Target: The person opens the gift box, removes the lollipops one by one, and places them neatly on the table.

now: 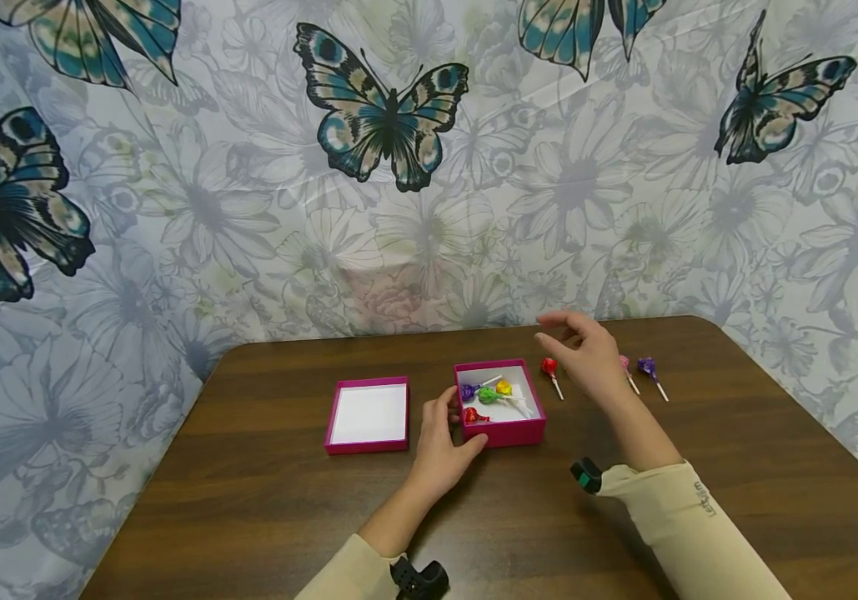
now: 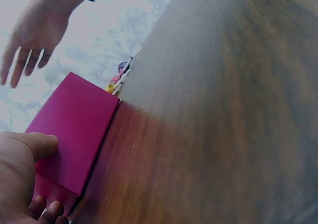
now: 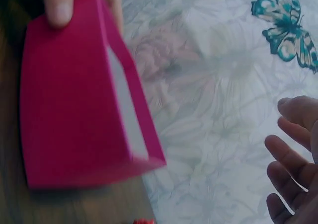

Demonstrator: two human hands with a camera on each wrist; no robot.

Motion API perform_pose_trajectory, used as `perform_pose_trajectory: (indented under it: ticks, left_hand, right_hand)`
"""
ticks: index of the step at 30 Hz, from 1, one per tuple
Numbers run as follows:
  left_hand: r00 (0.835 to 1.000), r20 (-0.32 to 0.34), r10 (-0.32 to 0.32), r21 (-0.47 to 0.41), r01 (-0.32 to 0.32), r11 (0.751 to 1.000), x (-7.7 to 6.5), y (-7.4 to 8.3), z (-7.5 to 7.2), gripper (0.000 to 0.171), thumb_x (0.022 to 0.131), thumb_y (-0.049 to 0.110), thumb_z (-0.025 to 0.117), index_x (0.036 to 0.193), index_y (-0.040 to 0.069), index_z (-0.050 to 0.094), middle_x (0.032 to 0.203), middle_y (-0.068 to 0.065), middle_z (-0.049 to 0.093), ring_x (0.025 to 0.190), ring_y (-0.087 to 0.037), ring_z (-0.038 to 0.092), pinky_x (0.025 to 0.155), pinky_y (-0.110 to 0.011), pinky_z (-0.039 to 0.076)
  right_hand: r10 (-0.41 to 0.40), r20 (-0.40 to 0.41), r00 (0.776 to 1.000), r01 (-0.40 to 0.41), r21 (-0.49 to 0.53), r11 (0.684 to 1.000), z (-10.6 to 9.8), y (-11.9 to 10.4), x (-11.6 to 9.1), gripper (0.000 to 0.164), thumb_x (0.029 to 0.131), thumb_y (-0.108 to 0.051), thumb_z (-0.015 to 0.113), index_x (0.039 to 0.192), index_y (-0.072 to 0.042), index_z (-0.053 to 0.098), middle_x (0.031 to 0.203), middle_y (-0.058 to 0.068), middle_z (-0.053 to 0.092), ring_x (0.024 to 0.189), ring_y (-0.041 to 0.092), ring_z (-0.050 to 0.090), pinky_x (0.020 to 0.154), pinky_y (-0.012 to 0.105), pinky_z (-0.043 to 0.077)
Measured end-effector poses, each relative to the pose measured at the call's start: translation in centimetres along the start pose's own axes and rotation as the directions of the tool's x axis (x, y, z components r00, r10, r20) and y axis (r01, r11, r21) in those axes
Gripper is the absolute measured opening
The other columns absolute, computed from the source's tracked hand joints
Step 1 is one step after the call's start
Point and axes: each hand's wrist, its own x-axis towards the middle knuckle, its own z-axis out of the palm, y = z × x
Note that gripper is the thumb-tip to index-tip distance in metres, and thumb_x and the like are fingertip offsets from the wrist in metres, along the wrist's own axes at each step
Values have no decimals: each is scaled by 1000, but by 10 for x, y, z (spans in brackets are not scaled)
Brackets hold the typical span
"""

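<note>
box [image 1: 505, 434] gripped by left hand [image 1: 441, 452]; right hand [image 1: 586, 357] relaxed, empty
red lollipop [image 1: 549, 365] beside the latter might roll if brushed

A pale floral backdrop [image 1: 429, 233], its faint creases suggesting hung cloth though the weave is too indistinct to tell, spans nine through three o'clock. Teal-and-black butterflies [image 1: 389, 125] mark it at ten, twelve, one and two. Soft light falls on the brown wood-grain table [image 1: 248, 517], round-cornered, toward six.
</note>
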Motion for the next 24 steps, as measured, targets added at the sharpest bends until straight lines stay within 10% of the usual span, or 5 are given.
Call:
perform_pose_trajectory:
  ticks: [24]
  left_hand:
    - [1000, -11, 25, -1, -25, 1000, -1, 1, 0, 82, 86, 23, 78, 152, 14, 31, 136, -10, 41, 120, -22, 52, 103, -43, 46]
  right_hand:
    - [-17, 318, 948, -11, 87, 996, 58, -5, -6, 21, 92, -24, 72, 111, -14, 74, 107, 2, 73, 91, 21, 60, 76, 30, 51]
